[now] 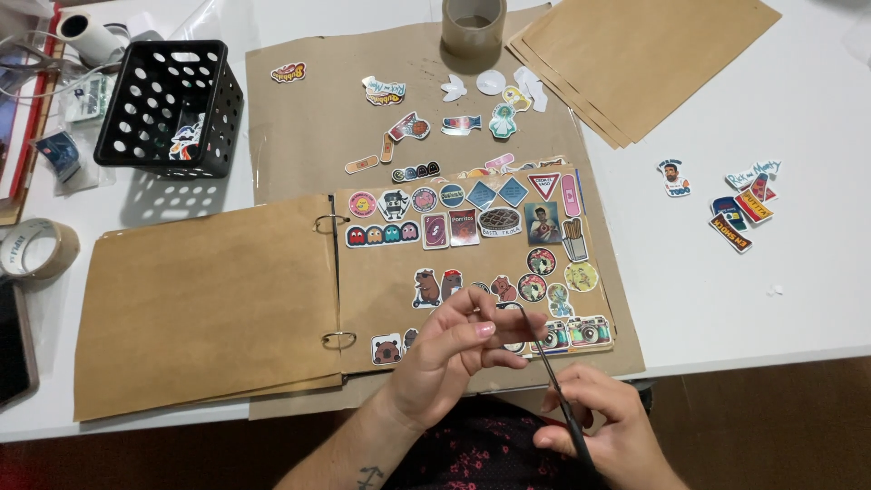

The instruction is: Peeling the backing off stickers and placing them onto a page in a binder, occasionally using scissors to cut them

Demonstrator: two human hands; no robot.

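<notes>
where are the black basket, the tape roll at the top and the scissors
black basket (218, 127): head view, on its right side wall
tape roll (472, 41): head view, on its brown outer side
scissors (555, 386): head view, on the dark blades between the hands

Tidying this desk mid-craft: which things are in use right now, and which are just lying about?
In use:
left hand
right hand
scissors
sticker album

Lying about:
black crate
tape roll
kraft sheets
loose stickers

The left hand (454, 349) covers some stickers; whatever its fingers (494, 328) pinch is too small to tell. The tape roll (474, 27) is cut off at the top edge.
</notes>
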